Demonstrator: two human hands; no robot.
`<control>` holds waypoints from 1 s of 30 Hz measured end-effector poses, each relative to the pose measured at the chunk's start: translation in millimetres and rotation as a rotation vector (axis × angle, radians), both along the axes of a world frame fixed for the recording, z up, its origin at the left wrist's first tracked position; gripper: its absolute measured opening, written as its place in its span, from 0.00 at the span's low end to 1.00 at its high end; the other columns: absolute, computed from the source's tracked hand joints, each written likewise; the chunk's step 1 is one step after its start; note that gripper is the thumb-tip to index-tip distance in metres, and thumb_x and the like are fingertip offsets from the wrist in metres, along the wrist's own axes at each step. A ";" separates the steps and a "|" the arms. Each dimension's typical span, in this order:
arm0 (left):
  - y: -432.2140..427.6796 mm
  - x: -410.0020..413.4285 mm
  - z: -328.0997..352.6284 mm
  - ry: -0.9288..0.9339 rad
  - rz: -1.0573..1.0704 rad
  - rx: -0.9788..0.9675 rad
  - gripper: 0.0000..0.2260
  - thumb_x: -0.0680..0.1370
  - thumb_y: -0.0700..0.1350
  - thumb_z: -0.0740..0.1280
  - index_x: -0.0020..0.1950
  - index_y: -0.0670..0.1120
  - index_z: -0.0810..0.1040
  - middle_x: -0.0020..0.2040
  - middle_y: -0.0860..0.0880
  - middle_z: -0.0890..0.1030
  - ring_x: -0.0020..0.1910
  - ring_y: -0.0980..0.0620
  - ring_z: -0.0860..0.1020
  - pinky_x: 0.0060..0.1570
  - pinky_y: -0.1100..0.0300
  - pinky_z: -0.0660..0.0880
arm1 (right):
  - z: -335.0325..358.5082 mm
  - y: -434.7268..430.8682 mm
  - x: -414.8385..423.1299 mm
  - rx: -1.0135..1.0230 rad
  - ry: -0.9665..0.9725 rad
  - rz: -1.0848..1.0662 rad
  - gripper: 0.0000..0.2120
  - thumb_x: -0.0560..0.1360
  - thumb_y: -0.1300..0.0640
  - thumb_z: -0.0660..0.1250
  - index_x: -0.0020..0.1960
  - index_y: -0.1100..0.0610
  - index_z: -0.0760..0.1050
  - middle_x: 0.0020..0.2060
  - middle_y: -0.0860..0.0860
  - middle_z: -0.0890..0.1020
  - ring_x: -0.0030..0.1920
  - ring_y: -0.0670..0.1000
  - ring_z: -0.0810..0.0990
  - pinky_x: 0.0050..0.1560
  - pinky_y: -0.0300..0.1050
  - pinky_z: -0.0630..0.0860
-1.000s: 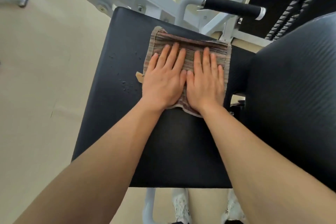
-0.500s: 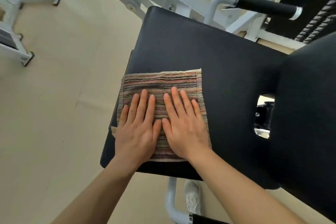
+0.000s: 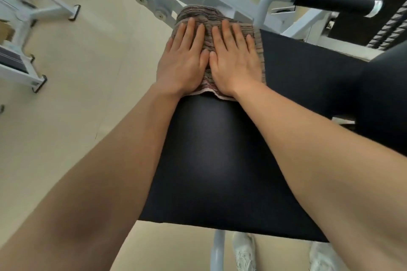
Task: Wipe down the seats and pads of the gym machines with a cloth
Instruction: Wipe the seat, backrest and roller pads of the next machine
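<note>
We note left hand (image 3: 182, 60), right hand (image 3: 236, 62) flat, fingers straight, pressing cloth (image 3: 199, 13) on seat (image 3: 209, 152) far edge, upper centre frame.

Both hands lie flat, side by side, on a striped cloth (image 3: 256, 49) at the far edge of the black seat (image 3: 211, 156). The left hand (image 3: 184, 59) and right hand (image 3: 234, 60) press it with straight fingers. White shoes (image 3: 244, 251) show below.

Striped cloth (image 3: 202, 13) on black seat (image 3: 220, 152)
</note>
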State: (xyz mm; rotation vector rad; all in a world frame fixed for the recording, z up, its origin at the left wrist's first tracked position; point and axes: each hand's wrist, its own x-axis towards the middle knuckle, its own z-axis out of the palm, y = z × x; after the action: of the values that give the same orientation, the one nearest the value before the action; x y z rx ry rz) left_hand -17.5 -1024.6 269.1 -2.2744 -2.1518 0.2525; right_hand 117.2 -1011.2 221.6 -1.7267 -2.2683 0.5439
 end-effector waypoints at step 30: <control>-97.8 103.4 -32.6 0.011 -0.081 -0.056 0.27 0.85 0.57 0.43 0.82 0.49 0.48 0.83 0.47 0.47 0.81 0.46 0.46 0.79 0.46 0.49 | -26.8 -107.5 94.1 -0.174 0.046 -0.273 0.31 0.82 0.43 0.45 0.82 0.51 0.43 0.81 0.54 0.43 0.81 0.54 0.42 0.80 0.56 0.44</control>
State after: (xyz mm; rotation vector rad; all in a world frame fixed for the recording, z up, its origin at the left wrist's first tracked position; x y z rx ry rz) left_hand 85.9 -1122.5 236.5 -2.3775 -2.0676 0.3278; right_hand 211.3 -1118.7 194.8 -2.0409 -1.9593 0.7288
